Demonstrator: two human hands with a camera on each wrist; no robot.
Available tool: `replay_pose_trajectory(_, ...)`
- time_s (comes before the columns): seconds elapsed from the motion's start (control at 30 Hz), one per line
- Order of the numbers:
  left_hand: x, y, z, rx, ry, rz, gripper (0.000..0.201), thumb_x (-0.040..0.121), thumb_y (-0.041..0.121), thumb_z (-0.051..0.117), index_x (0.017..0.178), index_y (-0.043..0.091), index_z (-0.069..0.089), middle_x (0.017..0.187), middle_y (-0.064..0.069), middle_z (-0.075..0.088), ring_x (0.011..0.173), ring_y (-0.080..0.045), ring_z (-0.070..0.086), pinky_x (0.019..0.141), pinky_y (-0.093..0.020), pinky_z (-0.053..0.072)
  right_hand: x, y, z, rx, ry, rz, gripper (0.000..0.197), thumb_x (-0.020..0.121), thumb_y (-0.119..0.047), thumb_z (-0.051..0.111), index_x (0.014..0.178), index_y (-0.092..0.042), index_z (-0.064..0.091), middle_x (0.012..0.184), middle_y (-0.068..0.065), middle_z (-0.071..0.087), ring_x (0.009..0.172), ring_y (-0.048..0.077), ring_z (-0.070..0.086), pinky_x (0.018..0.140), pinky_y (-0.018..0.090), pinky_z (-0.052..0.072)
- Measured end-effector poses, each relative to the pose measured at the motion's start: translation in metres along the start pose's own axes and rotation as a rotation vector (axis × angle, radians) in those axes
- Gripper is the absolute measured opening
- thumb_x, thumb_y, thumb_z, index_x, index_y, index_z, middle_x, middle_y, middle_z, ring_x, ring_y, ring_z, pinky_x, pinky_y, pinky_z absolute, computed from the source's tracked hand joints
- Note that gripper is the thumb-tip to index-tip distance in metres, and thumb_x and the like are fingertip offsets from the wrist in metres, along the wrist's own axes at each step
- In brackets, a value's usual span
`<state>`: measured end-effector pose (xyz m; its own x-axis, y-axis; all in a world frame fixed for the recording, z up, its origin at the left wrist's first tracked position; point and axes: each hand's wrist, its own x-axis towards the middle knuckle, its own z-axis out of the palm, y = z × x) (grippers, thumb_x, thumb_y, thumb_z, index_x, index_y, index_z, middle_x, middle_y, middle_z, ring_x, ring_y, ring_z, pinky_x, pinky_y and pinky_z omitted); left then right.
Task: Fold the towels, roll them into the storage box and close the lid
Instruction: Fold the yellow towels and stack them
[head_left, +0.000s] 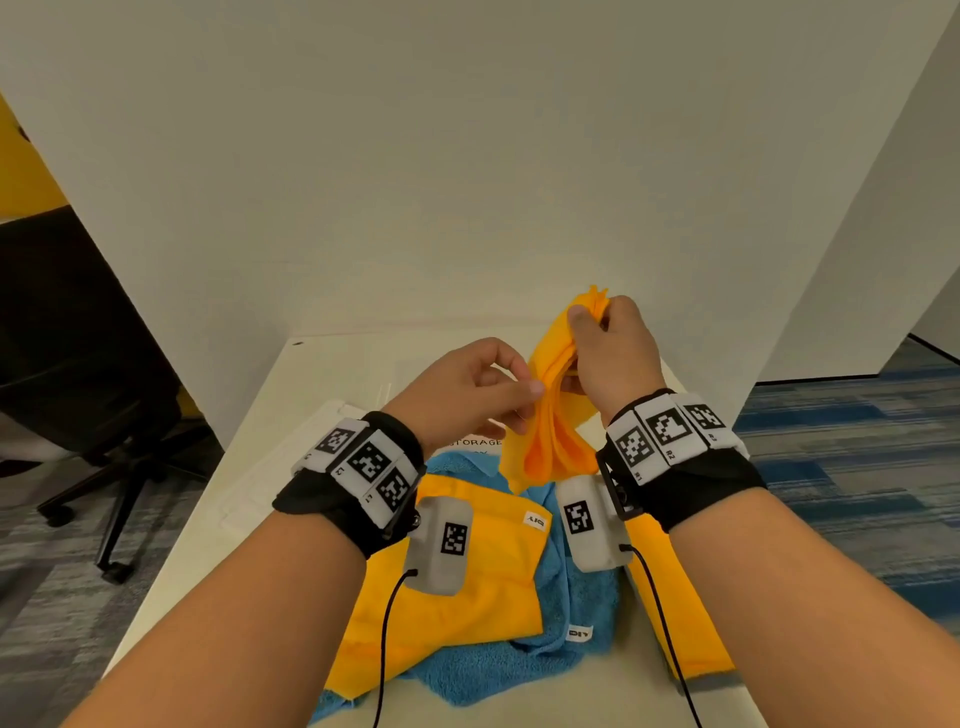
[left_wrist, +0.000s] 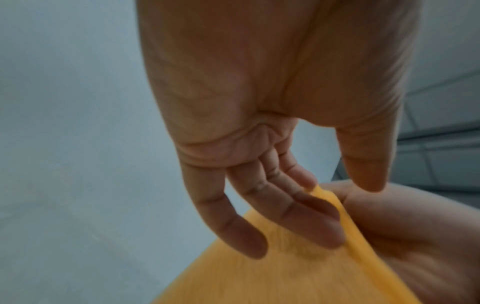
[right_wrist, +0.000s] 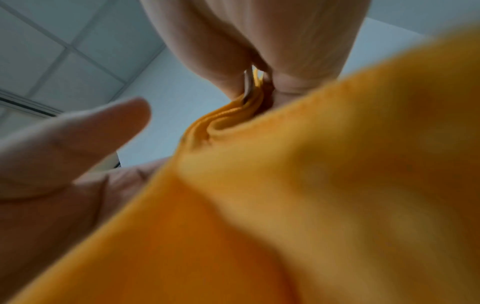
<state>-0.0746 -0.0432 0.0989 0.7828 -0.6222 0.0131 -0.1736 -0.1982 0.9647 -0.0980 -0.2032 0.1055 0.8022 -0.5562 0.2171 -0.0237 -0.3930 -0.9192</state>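
- Hanging in the air over the table (head_left: 332, 374), the orange towel (head_left: 553, 415) runs up and down, with its long side going from top to bottom.
- The right hand (head_left: 613, 353) is the top one. Its thumb and fingers (head_left: 579, 317) pinch the bunched top corner of the towel, so the cloth drops down from there in soft folds.
- The left hand (head_left: 467, 384) is just beside the towel, on its left side and lower down. In the left wrist view its fingers (left_wrist: 306, 218) lie almost straight against the towel's edge, and the thumb is off the cloth. It touches but does not grab.
- I think the left hand is the one that must slide down or along the edge to find the next corner, since it is nearer the loose part.
- More towels, orange (head_left: 467, 587) and blue (head_left: 566, 613), lie in a heap right below, near the person. The hanging end almost meets them, so it could catch there.
- The storage box (head_left: 475, 442) sits behind the heap, mostly hidden by the hands.
- Room is free up high and toward the white wall (head_left: 467, 156). The table's left edge is near the left arm.
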Motion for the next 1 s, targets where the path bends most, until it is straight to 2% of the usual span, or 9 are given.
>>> replay_pose_trajectory(0.13,0.005,-0.014,-0.013,-0.052,0.274,-0.033,0.009,0.091,0.023,0.063,0.093,0.015,0.059,0.082,0.000,0.066,0.075,-0.015,0.064,0.074,-0.035,0.052,-0.002,-0.005,-0.003,-0.035,-0.191,-0.083,0.018,0.099,-0.028,0.042,0.089,-0.013,0.043,0.080,0.010,0.047,0.074,0.024,0.050,0.083,0.054,0.049)
replay_pose_trajectory(0.23,0.009,-0.031,-0.023,-0.014,0.455,-0.133,0.017,0.095,0.037,0.055,0.101,0.021,0.057,0.104,0.000,0.065,0.093,-0.015,0.064,0.084,-0.039,0.052,-0.003,-0.009,-0.007,0.004,-0.312,-0.134,0.016,0.099,-0.024,0.042,0.096,-0.009,0.046,0.089,0.011,0.047,0.083,0.025,0.050,0.090,0.059,0.046)
replay_pose_trajectory(0.4,0.003,-0.053,-0.031,-0.023,0.334,-0.346,0.076,0.082,0.077,0.034,0.137,0.024,0.042,0.133,0.001,0.052,0.121,-0.018,0.050,0.102,-0.051,0.041,-0.006,-0.014,-0.016,0.040,-0.396,-0.241,0.013,0.102,-0.021,0.038,0.101,-0.009,0.045,0.092,0.009,0.043,0.085,0.020,0.045,0.086,0.055,0.045)
replay_pose_trajectory(0.5,-0.001,-0.053,-0.031,-0.113,0.260,-0.383,0.102,0.064,0.083,0.031,0.148,0.025,0.029,0.152,0.002,0.036,0.136,-0.021,0.038,0.108,-0.054,0.032,-0.008,-0.014,-0.020,0.015,-0.396,-0.315,0.014,0.103,-0.025,0.036,0.103,-0.016,0.046,0.083,0.001,0.043,0.075,0.007,0.044,0.073,0.029,0.042)
replay_pose_trajectory(0.6,-0.005,-0.054,-0.031,-0.256,0.190,-0.365,0.087,0.069,0.071,0.044,0.141,0.023,0.041,0.146,0.002,0.044,0.134,-0.019,0.042,0.111,-0.054,0.030,-0.011,-0.013,-0.021,-0.033,-0.373,-0.336,0.013,0.104,-0.029,0.033,0.105,-0.024,0.046,0.076,-0.007,0.041,0.061,-0.004,0.040,0.060,0.012,0.037)
replay_pose_trajectory(0.67,-0.006,-0.058,-0.031,-0.355,0.145,-0.316,0.063,0.075,0.056,0.056,0.126,0.019,0.054,0.132,-0.001,0.059,0.125,-0.021,0.052,0.106,-0.052,0.038,-0.013,-0.011,-0.019,-0.051,-0.340,-0.334,0.014,0.104,-0.030,0.033,0.107,-0.026,0.045,0.075,-0.009,0.043,0.064,-0.001,0.043,0.062,0.018,0.037)
replay_pose_trajectory(0.77,-0.004,-0.060,-0.032,-0.441,0.175,-0.244,0.043,0.086,0.039,0.057,0.124,0.020,0.057,0.124,-0.003,0.065,0.117,-0.025,0.059,0.093,-0.045,0.049,-0.012,-0.005,-0.016,-0.103,-0.222,-0.339,0.016,0.104,-0.030,0.032,0.110,-0.022,0.045,0.073,-0.009,0.044,0.064,0.004,0.044,0.060,0.021,0.036)
replay_pose_trajectory(0.87,0.000,-0.059,-0.033,-0.415,0.283,-0.139,0.031,0.098,0.036,0.046,0.127,0.027,0.051,0.125,0.000,0.062,0.112,-0.021,0.060,0.085,-0.041,0.051,-0.009,0.004,-0.013,-0.195,-0.081,-0.309,0.018,0.104,-0.031,0.031,0.106,-0.019,0.043,0.068,-0.006,0.044,0.057,0.007,0.042,0.053,0.026,0.032)
replay_pose_trajectory(1.0,0.004,-0.052,-0.028,-0.193,0.464,-0.016,0.019,0.102,0.039,0.037,0.117,0.034,0.048,0.107,0.008,0.060,0.097,-0.015,0.059,0.082,-0.041,0.052,-0.011,0.017,-0.007,-0.270,0.023,-0.240,0.027,0.104,-0.034,0.029,0.113,-0.013,0.043,0.067,-0.002,0.048,0.057,0.013,0.046,0.051,0.028,0.034)
